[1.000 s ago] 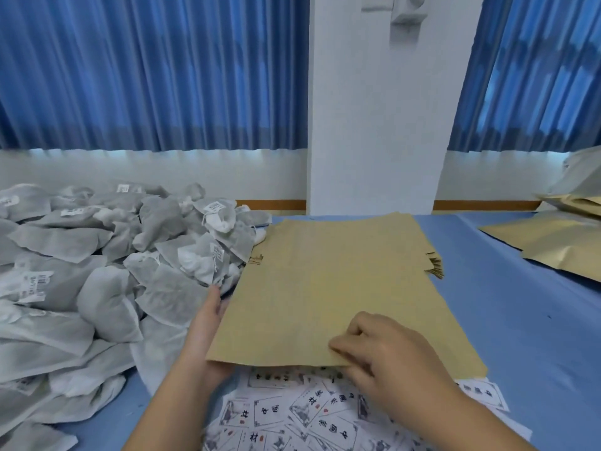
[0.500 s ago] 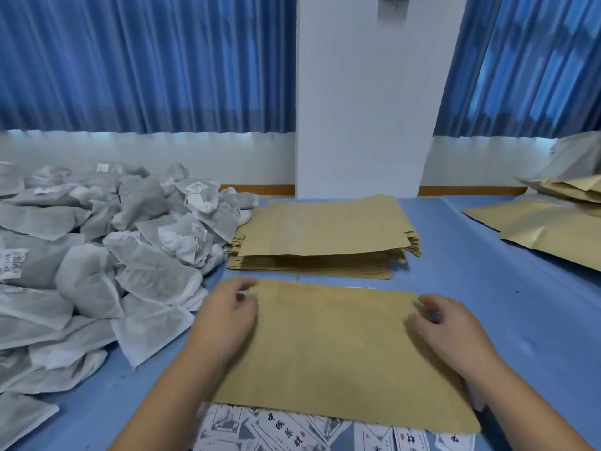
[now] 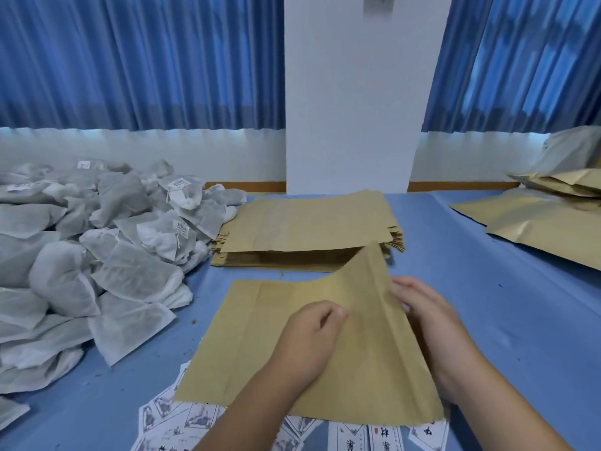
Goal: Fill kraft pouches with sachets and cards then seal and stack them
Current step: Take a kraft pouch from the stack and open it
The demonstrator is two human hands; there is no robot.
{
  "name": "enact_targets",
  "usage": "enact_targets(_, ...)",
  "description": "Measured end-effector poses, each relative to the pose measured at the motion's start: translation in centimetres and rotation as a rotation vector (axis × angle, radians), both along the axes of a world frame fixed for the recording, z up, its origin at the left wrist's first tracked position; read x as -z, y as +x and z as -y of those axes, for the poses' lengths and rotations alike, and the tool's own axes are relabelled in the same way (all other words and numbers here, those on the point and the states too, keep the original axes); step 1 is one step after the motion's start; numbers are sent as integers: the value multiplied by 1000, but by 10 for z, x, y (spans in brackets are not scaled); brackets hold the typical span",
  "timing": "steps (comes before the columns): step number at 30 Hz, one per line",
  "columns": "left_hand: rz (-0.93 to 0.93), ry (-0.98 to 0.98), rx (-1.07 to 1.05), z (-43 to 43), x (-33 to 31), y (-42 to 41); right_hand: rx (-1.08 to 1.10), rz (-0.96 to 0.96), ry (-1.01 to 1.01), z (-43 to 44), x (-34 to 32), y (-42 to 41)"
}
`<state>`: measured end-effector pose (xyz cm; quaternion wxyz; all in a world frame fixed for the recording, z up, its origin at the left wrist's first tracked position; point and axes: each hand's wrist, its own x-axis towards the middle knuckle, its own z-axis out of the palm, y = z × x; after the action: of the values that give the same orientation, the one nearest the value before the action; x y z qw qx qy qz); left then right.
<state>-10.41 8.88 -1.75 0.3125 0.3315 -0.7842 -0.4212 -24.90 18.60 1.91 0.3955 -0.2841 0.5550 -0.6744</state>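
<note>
Both forearms reach forward over the desk (image 3: 507, 320). The left grip (image 3: 309, 340) lies with curled fingers on the middle of the kraft pouch (image 3: 260, 336); whether it pinches the paper I cannot tell. The right grip (image 3: 429, 323) grasps the pouch's raised right edge, fingertips hidden behind it.

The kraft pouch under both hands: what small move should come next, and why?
Probably part the layers at the raised right edge to open the kraft pouch. The right hand holds that edge up, the left hand rests on top, and the rest lies flat; the sachets wait at its left.
</note>
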Motion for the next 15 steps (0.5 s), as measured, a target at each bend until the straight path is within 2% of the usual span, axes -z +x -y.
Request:
enact_targets(2, -112, 67, 18, -4, 2, 2, -96, -139, 0, 1, 1, 12)
enact_targets(4, -255, 199, 75, -6, -2, 4, -104, -310, -14, 3, 4, 22)
enact_targets(8, -387, 304, 144, -5, -3, 8, -110, -594, -23, 6, 13, 30)
enact_targets(15, -379, 311, 113, -4, -4, 4, -89, -631, -30, 7, 17, 24)
